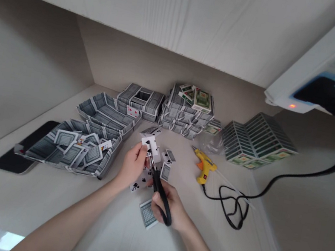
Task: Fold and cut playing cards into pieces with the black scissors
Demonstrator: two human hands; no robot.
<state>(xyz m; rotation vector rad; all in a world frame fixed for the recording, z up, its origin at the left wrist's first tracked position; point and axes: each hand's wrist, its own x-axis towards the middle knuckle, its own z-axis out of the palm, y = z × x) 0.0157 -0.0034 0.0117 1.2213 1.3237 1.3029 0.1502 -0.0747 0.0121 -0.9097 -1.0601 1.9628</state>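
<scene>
Between thumb and fingers, my left hand pinches a playing card with black spade marks. My right hand grips black-handled scissors, whose blades reach up to the card's lower edge. Whether the blades have cut into it I cannot make out. Below my hands, spade cards lie face up on the table, partly hidden by them. A patterned card back rests beside my right fingers. Small card pieces are scattered just right of the held card.
A card-built tray at left holds loose cards, near a black phone. Behind stand another tray, card-covered boxes and stacked card packs. A yellow glue gun lies right, its black cord trailing toward a power strip.
</scene>
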